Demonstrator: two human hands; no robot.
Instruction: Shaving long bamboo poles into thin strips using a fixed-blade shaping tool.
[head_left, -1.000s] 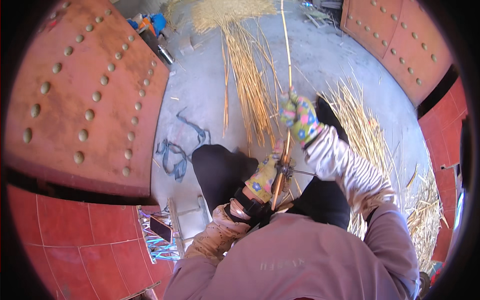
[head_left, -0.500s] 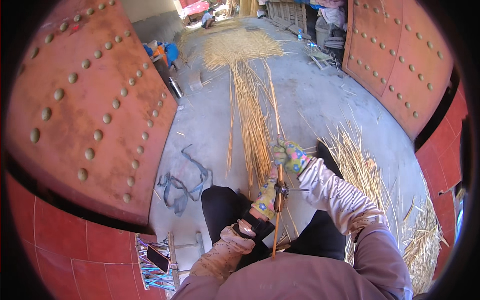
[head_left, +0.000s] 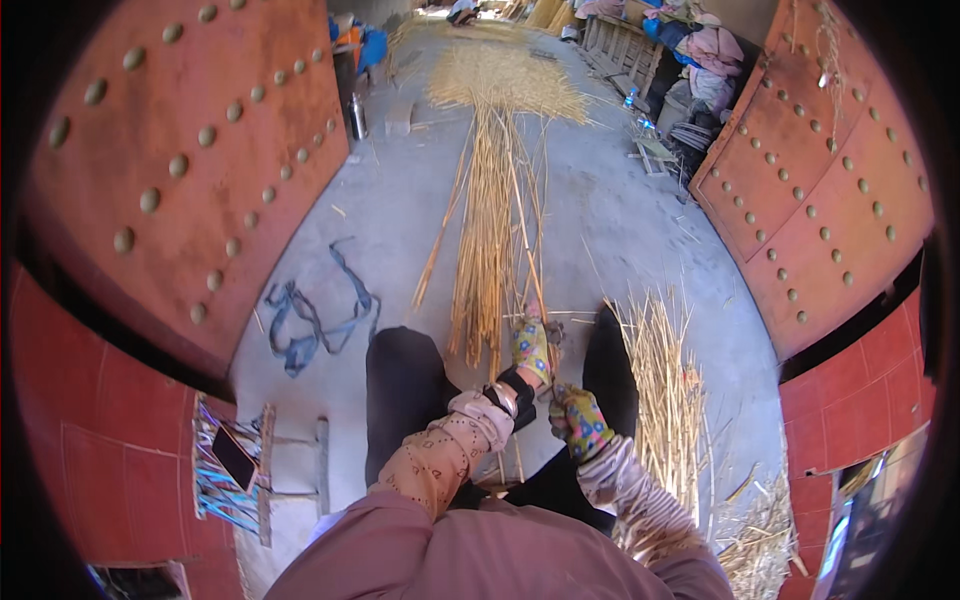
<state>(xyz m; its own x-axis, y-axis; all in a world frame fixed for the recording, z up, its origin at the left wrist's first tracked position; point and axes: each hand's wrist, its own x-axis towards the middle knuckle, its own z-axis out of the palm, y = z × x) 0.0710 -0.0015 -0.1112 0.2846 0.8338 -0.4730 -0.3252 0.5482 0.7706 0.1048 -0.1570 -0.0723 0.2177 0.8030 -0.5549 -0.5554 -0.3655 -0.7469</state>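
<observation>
My left hand (head_left: 531, 345), in a floral glove, is closed round a long tan reed stalk (head_left: 527, 240) that runs forward over the floor. Right beside its fingers is a small dark metal tool with a thin rod (head_left: 572, 316), mostly hidden by the glove. Close to the left wrist, my right hand (head_left: 582, 422), in a matching glove, is curled shut; what lies in its fingers cannot be made out. A bundle of long reed stalks (head_left: 480, 270) lies ahead of my knees, its near ends beside my left hand.
Paler split stalks (head_left: 655, 400) lie by my right leg. A woven reed mat (head_left: 505, 80) spreads farther ahead. Blue-grey strips (head_left: 320, 325) lie on the left floor, near a low stool (head_left: 262, 475) with a phone (head_left: 234, 458). Studded red doors (head_left: 190, 170) flank the way; someone crouches far off.
My right hand has come back toward my body, from ahead of the left hand to behind it. The left hand and tool sit farther forward. The whole view has shifted.
</observation>
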